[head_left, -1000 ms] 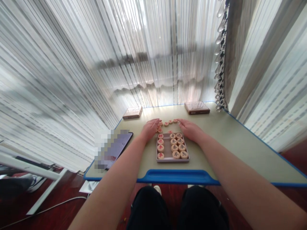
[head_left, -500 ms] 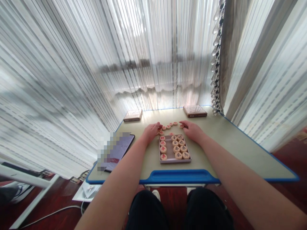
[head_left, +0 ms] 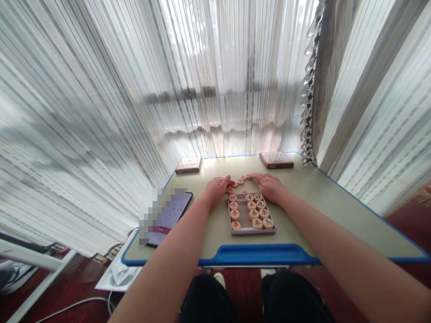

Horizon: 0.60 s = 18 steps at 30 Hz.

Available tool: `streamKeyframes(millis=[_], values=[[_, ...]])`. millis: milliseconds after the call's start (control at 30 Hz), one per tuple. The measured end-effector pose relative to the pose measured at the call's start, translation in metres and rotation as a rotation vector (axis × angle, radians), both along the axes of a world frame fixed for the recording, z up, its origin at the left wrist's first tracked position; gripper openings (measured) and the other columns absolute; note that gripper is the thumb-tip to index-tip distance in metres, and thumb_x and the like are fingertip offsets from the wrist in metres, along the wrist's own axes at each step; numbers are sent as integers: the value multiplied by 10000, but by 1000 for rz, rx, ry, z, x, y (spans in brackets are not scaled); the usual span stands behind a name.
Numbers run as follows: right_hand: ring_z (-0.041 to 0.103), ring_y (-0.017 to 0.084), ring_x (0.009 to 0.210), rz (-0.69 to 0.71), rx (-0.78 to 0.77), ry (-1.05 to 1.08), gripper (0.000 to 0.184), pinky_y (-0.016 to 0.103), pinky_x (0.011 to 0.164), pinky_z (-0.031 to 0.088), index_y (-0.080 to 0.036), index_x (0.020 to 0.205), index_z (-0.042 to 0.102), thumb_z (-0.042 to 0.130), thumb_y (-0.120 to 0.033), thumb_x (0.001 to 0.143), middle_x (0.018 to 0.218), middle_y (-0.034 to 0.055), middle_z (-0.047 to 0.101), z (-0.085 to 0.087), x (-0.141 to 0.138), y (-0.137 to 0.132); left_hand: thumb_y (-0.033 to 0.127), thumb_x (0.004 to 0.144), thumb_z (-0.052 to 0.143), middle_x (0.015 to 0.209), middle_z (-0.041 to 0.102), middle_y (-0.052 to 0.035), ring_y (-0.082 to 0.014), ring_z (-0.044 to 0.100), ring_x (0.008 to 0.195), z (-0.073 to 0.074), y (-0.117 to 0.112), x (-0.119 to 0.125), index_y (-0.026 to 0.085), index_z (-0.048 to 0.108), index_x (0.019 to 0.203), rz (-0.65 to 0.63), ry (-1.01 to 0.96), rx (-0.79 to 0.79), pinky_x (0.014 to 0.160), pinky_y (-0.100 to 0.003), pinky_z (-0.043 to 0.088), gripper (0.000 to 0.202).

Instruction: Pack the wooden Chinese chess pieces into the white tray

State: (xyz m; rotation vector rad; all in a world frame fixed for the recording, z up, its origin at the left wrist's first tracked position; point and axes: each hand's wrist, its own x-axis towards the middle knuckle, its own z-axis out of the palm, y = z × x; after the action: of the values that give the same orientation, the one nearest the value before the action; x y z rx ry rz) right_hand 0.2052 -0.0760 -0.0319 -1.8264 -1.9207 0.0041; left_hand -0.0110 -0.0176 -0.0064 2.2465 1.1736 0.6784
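Xiangqi pieces (head_left: 254, 214), twelve trayed, sit near left hand (head_left: 218, 189) and right hand (head_left: 267, 187).

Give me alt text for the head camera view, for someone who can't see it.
Seen from the person's head, the left hand and right hand lie on a table, beside a tray of round wooden Chinese chess pieces, with loose pieces just beyond it. Two flat boxes sit at the far edge, before sheer striped curtains.
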Motion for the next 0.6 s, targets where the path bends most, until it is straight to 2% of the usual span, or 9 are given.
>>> streamKeyframes(millis=[100, 167, 267, 433, 600], values=[[547, 222, 1049, 20, 11, -1, 326, 369, 924, 398, -230, 1069, 622, 393, -188, 841, 1150, 37, 631, 5, 0, -4, 492, 878, 232, 957, 707, -69, -206, 604, 933, 2, -3, 0, 150, 718, 934, -1, -51, -45, 859, -293, 434, 597], [586, 195, 933, 21, 33, 51, 251, 308, 838, 441, -199, 940, 654, 432, -263, 842, 1011, 57, 670, 8, 1, -5, 504, 880, 203, 935, 708, -67, -199, 607, 907, 3, -6, 1, 143, 718, 929, -12, -85, -90, 857, -290, 431, 631], [601, 182, 800, 23, 79, 133, 214, 287, 736, 461, -182, 822, 660, 520, -342, 797, 861, 64, 679, 10, 3, -8, 524, 875, 192, 913, 707, -81, -192, 609, 862, 5, -13, 2, 117, 716, 928, -59, -121, -139, 835, -290, 437, 664], [616, 180, 812, 83, 110, 183, 223, 302, 787, 464, -190, 938, 672, 569, -264, 755, 810, 50, 685, 8, 3, -11, 521, 870, 219, 893, 708, -89, -196, 607, 830, 7, -20, 4, 120, 721, 902, -65, -149, -162, 813, -313, 445, 644], [604, 206, 890, 94, 180, 195, 162, 334, 825, 464, -201, 857, 694, 610, -251, 728, 844, 57, 683, 11, 5, -13, 521, 858, 269, 882, 710, -74, -209, 611, 838, 8, -19, 5, 146, 734, 841, -29, -177, -160, 811, -332, 452, 598]])
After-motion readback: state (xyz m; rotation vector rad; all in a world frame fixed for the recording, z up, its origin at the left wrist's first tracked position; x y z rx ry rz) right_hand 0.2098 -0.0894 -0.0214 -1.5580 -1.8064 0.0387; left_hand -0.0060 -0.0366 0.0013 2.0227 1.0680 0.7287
